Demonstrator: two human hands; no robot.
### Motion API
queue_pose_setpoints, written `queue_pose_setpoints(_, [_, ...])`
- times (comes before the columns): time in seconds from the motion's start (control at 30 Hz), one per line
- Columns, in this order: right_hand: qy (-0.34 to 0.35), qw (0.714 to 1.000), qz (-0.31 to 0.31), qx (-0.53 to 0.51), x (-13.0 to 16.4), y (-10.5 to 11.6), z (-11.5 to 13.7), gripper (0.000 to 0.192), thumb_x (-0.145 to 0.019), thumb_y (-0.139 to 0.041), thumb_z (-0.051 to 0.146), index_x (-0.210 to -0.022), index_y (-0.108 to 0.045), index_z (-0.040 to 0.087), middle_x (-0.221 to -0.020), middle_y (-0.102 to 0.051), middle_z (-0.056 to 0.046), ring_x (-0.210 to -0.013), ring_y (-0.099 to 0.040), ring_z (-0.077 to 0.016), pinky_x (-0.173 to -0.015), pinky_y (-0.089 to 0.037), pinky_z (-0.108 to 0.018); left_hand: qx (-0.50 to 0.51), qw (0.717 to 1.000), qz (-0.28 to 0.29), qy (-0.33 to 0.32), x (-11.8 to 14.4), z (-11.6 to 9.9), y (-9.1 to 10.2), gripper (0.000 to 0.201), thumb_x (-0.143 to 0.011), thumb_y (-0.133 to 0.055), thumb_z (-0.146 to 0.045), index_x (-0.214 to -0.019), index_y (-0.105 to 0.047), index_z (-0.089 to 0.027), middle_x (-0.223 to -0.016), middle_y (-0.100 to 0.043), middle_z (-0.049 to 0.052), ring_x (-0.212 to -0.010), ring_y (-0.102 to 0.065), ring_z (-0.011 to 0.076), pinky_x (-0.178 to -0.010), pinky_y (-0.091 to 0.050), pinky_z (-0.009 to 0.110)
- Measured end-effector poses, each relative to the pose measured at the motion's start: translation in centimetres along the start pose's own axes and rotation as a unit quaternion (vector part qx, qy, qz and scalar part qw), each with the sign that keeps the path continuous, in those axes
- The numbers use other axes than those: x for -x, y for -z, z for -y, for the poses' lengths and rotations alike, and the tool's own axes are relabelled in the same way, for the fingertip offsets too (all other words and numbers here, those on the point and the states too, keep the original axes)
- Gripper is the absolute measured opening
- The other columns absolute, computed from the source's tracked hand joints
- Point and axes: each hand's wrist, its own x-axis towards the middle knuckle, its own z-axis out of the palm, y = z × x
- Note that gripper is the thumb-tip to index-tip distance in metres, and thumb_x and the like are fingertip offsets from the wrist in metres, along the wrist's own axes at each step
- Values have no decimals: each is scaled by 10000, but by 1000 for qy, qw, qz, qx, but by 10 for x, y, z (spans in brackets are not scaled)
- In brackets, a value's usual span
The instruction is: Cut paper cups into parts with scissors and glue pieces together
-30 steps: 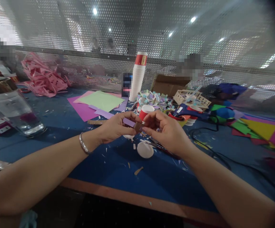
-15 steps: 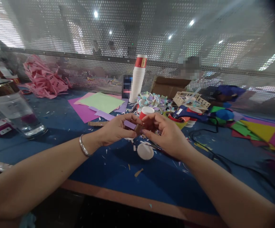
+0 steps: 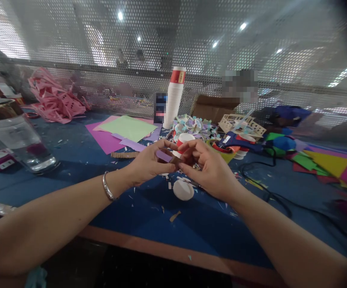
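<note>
2 hands pinch a paper strip above the bench.
Left hand [image 3: 148, 164] and right hand [image 3: 209, 168] both grip the purple strip [image 3: 163, 155], over the white disc [image 3: 183, 189] near the bench's [image 3: 71, 172] front edge.

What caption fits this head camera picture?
Left hand and right hand pinch a small brown piece above a scrap-strewn blue table.

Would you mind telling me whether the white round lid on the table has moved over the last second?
No. The white lid lies in the same spot on the blue table, just below both hands and left of the black cable, as before.
</note>
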Motion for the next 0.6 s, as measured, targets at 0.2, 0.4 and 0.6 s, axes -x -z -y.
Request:
queue_pose_setpoints(0.2, [13, 1000, -2, -4, 2, -1, 2, 294, -843, -674, 175, -1099, -529, 195, -863, -568, 2, -716, -567, -124, -662, -500, -305, -4, 1000, 0, -14, 0, 0, -2, 469, -675, -831, -197, -1055, -556, -182, -835, -672, 3, -770, -628, 148, -742, -476, 306])
queue_pose_setpoints(0.4, [21, 1000, -4, 1, 2, -1, 3, 296, -851, -674, 175, -1103, -520, 199, -859, -583, 0, -727, -583, -132, -669, -512, -304, 10, 1000, -5, -24, 1, 1, -2, 440, -680, -833, -174, -1021, -557, -197, -816, -677, -9, -754, -631, 139, -738, -478, 299])
queue_pose_setpoints(0.6, [21, 999, -4, 46, 1, 5, -5, 306, -884, -703, 252, -1155, -568, 206, -998, -637, -53, -878, -632, -180, -738, -526, -326, 2, 999, -25, -29, -1, 0, 4, 426, -706, -844, -208, -1057, -602, -187, -881, -704, 23, -832, -665, 173, -761, -483, 314])
